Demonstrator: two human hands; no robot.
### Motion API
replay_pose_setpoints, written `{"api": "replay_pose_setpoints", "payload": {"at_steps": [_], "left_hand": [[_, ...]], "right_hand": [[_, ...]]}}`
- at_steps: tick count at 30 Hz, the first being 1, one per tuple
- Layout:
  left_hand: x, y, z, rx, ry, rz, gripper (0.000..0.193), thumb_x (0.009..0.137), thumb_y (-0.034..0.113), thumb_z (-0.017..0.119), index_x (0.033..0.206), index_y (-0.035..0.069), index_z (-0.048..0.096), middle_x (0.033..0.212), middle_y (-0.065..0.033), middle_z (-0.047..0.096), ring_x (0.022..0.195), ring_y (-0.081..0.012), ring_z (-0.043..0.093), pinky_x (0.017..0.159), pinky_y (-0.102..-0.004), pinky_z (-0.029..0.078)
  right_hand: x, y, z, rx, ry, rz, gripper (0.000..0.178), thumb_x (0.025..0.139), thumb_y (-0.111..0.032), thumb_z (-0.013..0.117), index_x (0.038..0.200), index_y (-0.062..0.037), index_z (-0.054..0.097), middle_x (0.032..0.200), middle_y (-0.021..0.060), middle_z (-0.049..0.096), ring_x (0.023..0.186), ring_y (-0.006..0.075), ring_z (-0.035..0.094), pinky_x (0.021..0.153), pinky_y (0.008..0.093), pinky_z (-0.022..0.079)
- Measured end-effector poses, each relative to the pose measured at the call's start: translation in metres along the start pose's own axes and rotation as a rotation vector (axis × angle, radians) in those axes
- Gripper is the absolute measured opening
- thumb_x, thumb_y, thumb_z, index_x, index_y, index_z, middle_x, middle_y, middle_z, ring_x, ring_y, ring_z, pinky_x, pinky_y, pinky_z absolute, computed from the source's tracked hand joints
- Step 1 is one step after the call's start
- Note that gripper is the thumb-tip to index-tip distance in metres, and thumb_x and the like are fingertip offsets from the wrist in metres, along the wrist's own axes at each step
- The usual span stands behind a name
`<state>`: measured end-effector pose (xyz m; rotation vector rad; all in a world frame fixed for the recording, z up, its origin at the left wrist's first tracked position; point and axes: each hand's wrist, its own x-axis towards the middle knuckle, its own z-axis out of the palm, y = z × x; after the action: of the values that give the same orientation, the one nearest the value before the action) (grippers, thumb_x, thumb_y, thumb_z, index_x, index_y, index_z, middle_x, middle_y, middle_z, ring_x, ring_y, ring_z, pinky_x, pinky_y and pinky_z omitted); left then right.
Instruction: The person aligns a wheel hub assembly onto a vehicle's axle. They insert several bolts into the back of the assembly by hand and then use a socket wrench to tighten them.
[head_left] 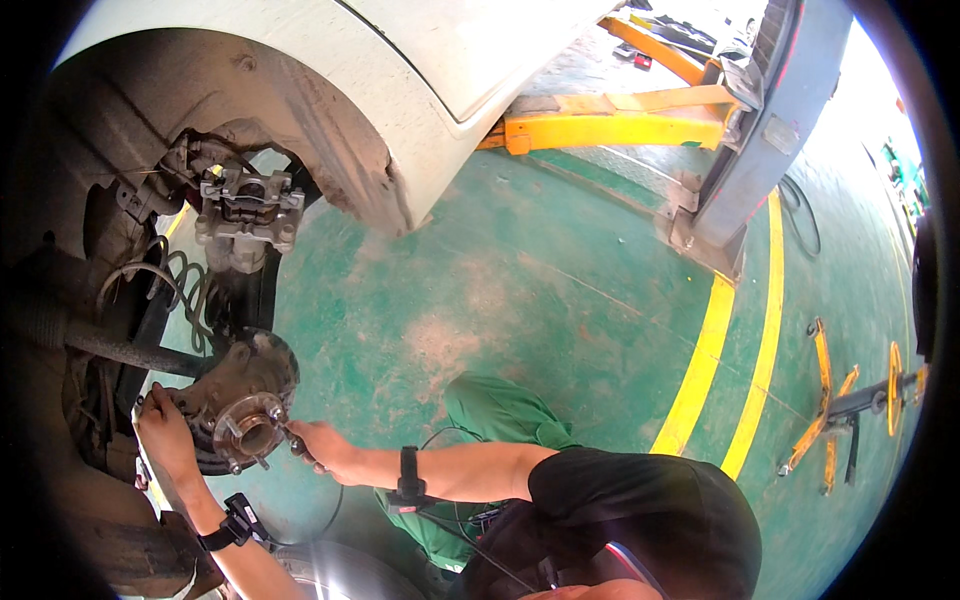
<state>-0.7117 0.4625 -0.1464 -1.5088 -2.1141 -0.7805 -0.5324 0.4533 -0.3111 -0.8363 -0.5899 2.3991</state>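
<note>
A wheel hub with studs and a round centre bore sits at the lower left, in front of a brownish backing plate. My left hand is at the hub's left side, its fingers curled by the dark metal behind it; what they grip is hidden. At the hub's right rim, beside a stud, my right hand is closed around a small dark object that I cannot make out. Above the hub hangs a brake caliper, apart from both hands. A coil spring shows behind.
The white car body arches overhead. A yellow lift arm reaches from a grey lift post. Yellow lines cross the green floor. A yellow-legged stand stands at right. Cables hang from my wrists; a tyre lies below.
</note>
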Motion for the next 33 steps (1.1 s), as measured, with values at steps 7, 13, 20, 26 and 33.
{"api": "replay_pose_setpoints", "payload": {"at_steps": [7,13,20,26,33], "left_hand": [[-0.001,0.007,-0.003,0.007,-0.015,-0.005,0.040,0.101,0.024,0.048,0.081,-0.004,0.068,0.075,-0.0204,0.067,0.070,-0.0383,0.065,0.063,-0.0444,0.048],[-0.002,0.000,-0.002,0.013,-0.003,0.014,0.038,0.100,0.023,0.049,0.082,-0.004,0.068,0.075,-0.0213,0.067,0.070,-0.0390,0.065,0.063,-0.0450,0.048],[0.000,0.005,-0.001,0.002,0.010,-0.007,0.039,0.101,0.023,0.049,0.081,-0.004,0.068,0.075,-0.0215,0.066,0.070,-0.0395,0.064,0.062,-0.0447,0.048],[-0.001,0.009,-0.002,-0.005,0.008,-0.016,0.039,0.100,0.024,0.049,0.081,-0.004,0.068,0.074,-0.0212,0.066,0.069,-0.0393,0.064,0.061,-0.0449,0.047],[0.000,0.001,0.001,0.018,0.026,0.048,0.039,0.100,0.023,0.049,0.081,-0.004,0.068,0.074,-0.0209,0.066,0.069,-0.0389,0.064,0.062,-0.0447,0.047]], "right_hand": [[-0.001,-0.001,-0.005,-0.023,-0.066,0.008,0.037,0.099,-0.041,0.045,0.083,-0.0101,0.060,0.069,-0.0012,0.055,0.057,0.0072,0.043,0.045,0.0246,0.028],[-0.016,-0.011,0.000,-0.003,-0.096,0.047,0.035,0.098,-0.039,0.047,0.082,-0.0104,0.060,0.070,-0.0015,0.055,0.056,0.0069,0.042,0.045,0.0242,0.029],[-0.011,-0.007,-0.003,0.006,-0.099,0.042,0.033,0.098,-0.038,0.048,0.082,-0.0109,0.059,0.071,-0.0016,0.055,0.056,0.0066,0.042,0.044,0.0240,0.028],[0.002,0.005,-0.007,0.020,-0.059,-0.013,0.034,0.097,-0.038,0.048,0.081,-0.0101,0.059,0.071,-0.0009,0.056,0.056,0.0065,0.043,0.044,0.0236,0.027],[-0.002,0.000,-0.005,-0.014,-0.028,-0.018,0.035,0.097,-0.039,0.048,0.080,-0.0097,0.058,0.074,-0.0002,0.059,0.056,0.0068,0.043,0.044,0.0238,0.028]]}}
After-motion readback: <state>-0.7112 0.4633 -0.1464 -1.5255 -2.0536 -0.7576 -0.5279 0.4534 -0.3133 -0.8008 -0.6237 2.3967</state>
